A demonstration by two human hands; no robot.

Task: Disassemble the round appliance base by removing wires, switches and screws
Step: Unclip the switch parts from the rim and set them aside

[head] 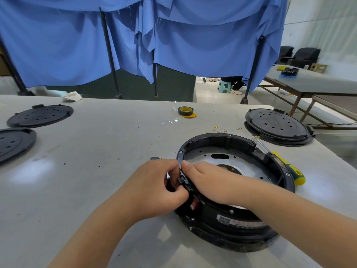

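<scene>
Now the round appliance base (231, 190) lies open side up on the grey table (96, 151). Both hands meet at its left rim: the left hand (154, 186) pinches a small black switch part (182, 180) there, while the right hand (208, 180) presses over the rim from inside, fingers curled. Behind the base's right edge lies a green-and-yellow screwdriver (289, 167); loose wires (226, 130) lie just beyond the base.

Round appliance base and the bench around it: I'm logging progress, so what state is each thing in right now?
Round appliance base: cover off, inside exposed.
Black switch: at the base's rim, held between both hands.
Left hand: fingers curled round the switch.
Right hand: resting on the rim, fingers at the switch.
Screwdriver: lying idle beside the base.
Tape roll: lying flat.
Loose wires: detached, on the table.
</scene>
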